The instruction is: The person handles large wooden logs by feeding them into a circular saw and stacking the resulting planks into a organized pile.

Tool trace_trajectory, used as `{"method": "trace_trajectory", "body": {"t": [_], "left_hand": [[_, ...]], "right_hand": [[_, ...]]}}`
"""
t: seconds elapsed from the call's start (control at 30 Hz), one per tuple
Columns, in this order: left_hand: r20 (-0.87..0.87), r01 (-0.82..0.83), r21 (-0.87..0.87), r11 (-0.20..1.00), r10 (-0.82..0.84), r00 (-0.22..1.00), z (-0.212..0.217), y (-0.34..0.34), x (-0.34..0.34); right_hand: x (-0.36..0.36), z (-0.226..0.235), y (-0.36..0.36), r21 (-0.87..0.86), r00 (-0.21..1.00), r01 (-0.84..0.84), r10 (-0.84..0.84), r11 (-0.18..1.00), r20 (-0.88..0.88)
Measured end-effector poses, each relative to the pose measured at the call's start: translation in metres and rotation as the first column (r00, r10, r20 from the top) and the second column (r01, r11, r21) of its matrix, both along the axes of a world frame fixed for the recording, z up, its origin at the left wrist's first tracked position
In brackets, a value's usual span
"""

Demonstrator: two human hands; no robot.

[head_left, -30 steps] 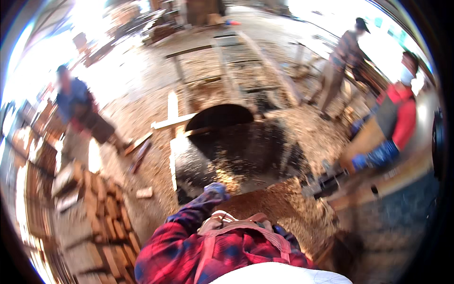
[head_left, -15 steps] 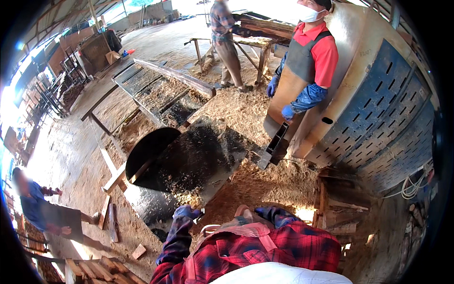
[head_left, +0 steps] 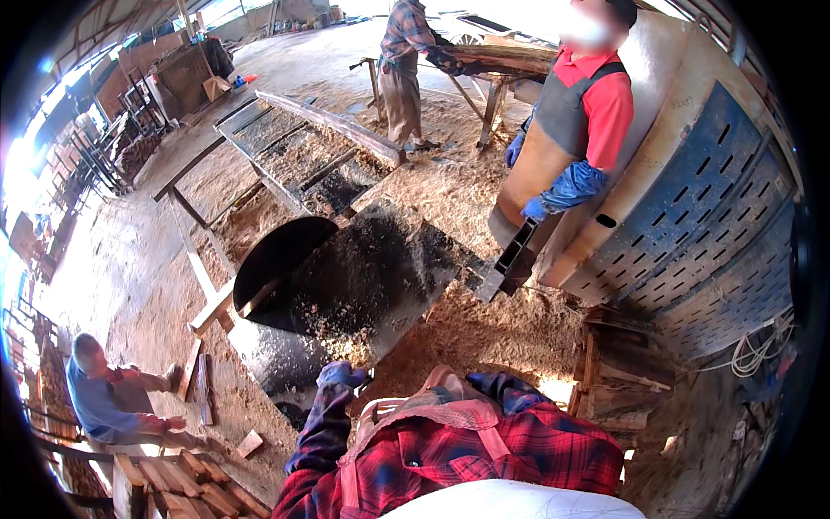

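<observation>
My left hand point(head_left: 341, 374), in a blue glove, is at the near edge of a dark metal saw table point(head_left: 393, 259). Its fingers look curled beside a small metal piece, and what they hold is hidden. On the right, my patterned sleeve point(head_left: 506, 394) bends close against my apron. The right hand is mostly hidden there, so its fingers do not show. A large dark round saw blade point(head_left: 275, 259) stands up through the table. Sawdust point(head_left: 346, 346) lies heaped near the left hand.
Across the table, a co-worker in an apron point(head_left: 553, 121) rests a gloved hand by a metal guide point(head_left: 506, 264). Another person handles a log point(head_left: 506, 59) behind. At left, someone crouches near stacked wood pieces point(head_left: 186, 489). A slotted blue panel point(head_left: 692, 216) stands right.
The person at lower left has lowered into a crouch with hands forward. The person by the log has shifted slightly. My view has moved a little; my hands stay in much the same place.
</observation>
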State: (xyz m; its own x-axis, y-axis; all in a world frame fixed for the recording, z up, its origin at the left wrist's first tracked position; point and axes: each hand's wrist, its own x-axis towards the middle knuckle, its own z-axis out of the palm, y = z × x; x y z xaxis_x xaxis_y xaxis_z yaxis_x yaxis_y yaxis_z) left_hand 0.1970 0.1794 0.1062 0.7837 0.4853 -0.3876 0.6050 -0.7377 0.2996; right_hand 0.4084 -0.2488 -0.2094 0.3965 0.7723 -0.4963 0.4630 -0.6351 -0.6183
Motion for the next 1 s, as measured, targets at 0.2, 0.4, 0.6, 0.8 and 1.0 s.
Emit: {"method": "trace_trajectory", "body": {"t": [0.2, 0.4, 0.6, 0.8, 1.0], "left_hand": [[-0.052, -0.061, -0.001, 0.998, 0.061, 0.997, 0.02, -0.001, -0.01], [-0.046, -0.062, 0.004, 0.998, 0.062, 0.997, 0.019, 0.0, -0.009], [-0.068, 0.016, -0.009, 1.0, -0.016, 0.998, 0.002, -0.004, 0.01], [0.042, -0.065, 0.015, 0.998, 0.064, 0.997, 0.004, 0.006, -0.016], [0.056, -0.05, -0.025, 0.998, 0.052, 0.997, 0.016, -0.003, -0.007]], "right_hand": [[-0.009, 0.048, 0.041, -0.162, 0.985, -0.017, -0.012, 0.987, -0.174], [-0.012, 0.106, 0.049, -0.3, 0.981, -0.091, 0.035, 0.95, -0.188], [-0.007, 0.059, 0.011, -0.142, 0.966, 0.218, -0.234, 0.966, -0.106], [-0.029, 0.163, 0.059, -0.128, 0.993, -0.103, 0.108, 0.986, 0.036], [-0.033, 0.175, 0.047, -0.282, 0.992, -0.073, 0.099, 0.957, 0.078]]}}
